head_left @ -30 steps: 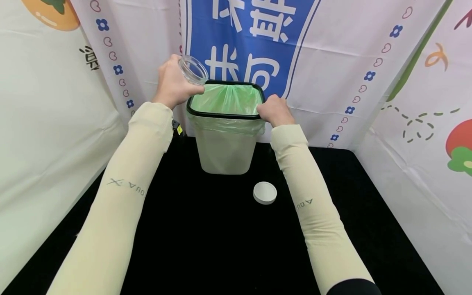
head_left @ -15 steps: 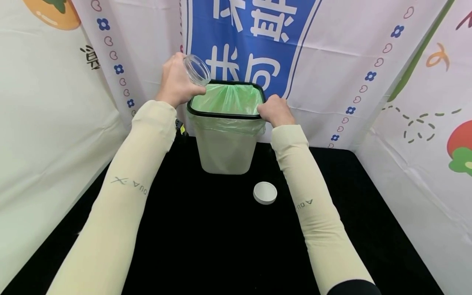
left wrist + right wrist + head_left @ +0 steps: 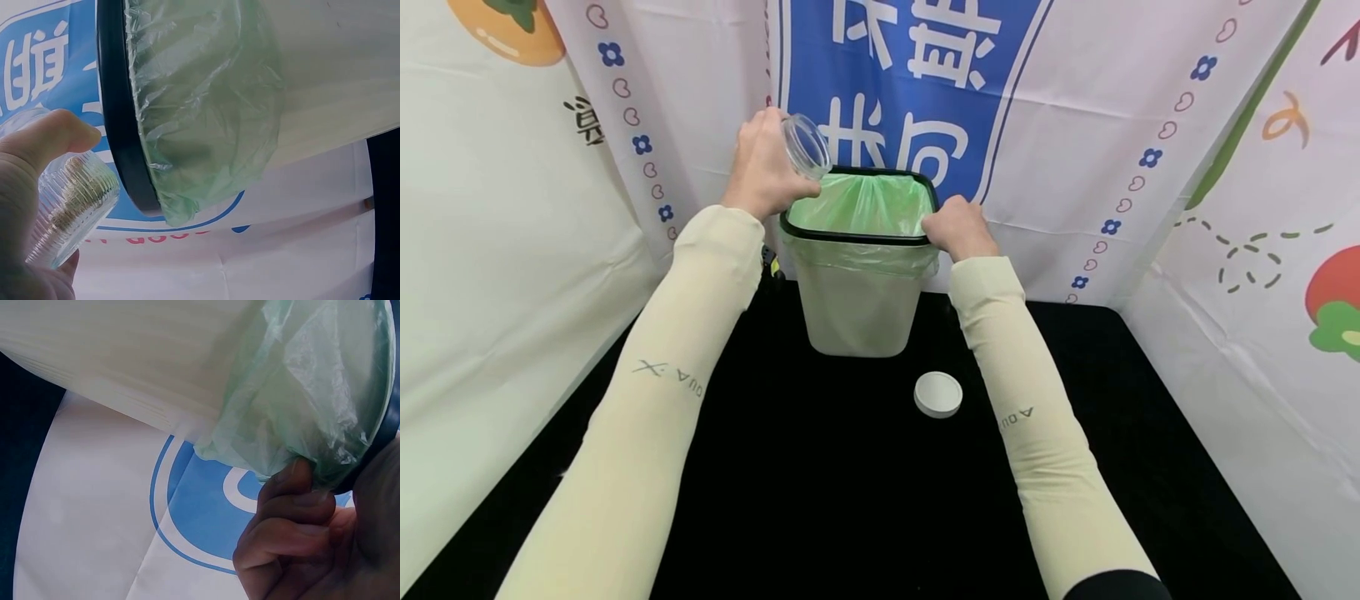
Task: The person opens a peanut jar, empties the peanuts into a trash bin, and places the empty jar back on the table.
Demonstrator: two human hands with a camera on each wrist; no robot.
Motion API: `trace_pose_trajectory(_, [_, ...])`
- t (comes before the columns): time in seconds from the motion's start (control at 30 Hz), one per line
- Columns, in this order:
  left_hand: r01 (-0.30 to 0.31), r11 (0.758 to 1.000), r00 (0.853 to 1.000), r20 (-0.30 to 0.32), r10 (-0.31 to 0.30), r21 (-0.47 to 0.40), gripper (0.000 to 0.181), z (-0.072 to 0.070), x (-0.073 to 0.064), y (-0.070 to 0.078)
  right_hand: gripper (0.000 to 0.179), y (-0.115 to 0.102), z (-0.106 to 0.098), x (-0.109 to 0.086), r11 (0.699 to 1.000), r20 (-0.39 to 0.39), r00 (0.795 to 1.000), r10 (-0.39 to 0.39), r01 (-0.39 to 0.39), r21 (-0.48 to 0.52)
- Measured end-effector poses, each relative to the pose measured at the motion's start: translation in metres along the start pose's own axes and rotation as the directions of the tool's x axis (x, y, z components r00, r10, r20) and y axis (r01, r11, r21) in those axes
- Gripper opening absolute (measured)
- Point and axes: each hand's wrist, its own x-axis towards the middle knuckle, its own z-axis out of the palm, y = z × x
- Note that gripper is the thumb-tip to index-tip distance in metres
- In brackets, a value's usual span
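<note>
**Left hand [image 3: 763,173] holds a tilted jar [image 3: 808,150] beside the bin's rim [image 3: 850,237]**

The clear jar is tipped well off upright at the bin's upper left, one round end turned toward the green bag [image 3: 887,202]. Its axis slants away from the palm, toward the bin. Pale brown grains [image 3: 81,194] show through the ribbed glass; whether any are leaving cannot be told.

The left hand's thumb and fingers curl round the jar, spread only as far as its width. The jar thus lies within that grasp, with the right hand [image 3: 961,228] well apart, across the bin. The left thumb's tip is near the rim; contact is unclear.

The right hand's fingers are curled at the right side, gripping the rim and the bag's fold.

The bag lines the bin [image 3: 859,312], which stands upright on a black table [image 3: 820,475]. In front of it lies a white lid [image 3: 938,393], nearer the right sleeve [image 3: 1037,417]. A printed sheet [image 3: 1075,142] hangs behind.
</note>
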Motion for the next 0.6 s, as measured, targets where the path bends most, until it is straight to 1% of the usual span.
trace_pose_trajectory(0.27, [-0.023, 0.999, 1.0, 0.002, 0.022, 0.039, 0.094, 0.0019, -0.0007, -0.0007, 0.015, -0.0013, 0.0028, 0.0003, 1.0, 0.004, 1.0, 0.017, -0.017, 0.007])
trace_pose_trajectory(0.33, [-0.03, 0.999, 1.0, 0.003, 0.029, 0.045, 0.095, 0.0024, -0.0007, -0.0006, 0.018, -0.0015, 0.0033, 0.0002, 1.0, 0.001, 1.0, 0.019, -0.019, 0.008])
trace_pose_trajectory(0.47, [-0.049, 0.997, 0.999, 0.001, 0.049, 0.057, 0.096, 0.0022, 0.0003, 0.0001, 0.03, -0.0022, 0.0029, 0.0001, 1.0, -0.008, 1.0, 0.022, -0.022, 0.012])
trace_pose_trajectory(0.6, [-0.066, 0.995, 0.998, 0.002, 0.066, 0.072, 0.095, 0.0013, 0.0006, 0.0017, 0.032, -0.0026, 0.0022, -0.0008, 1.0, -0.012, 1.0, 0.026, -0.026, 0.007])
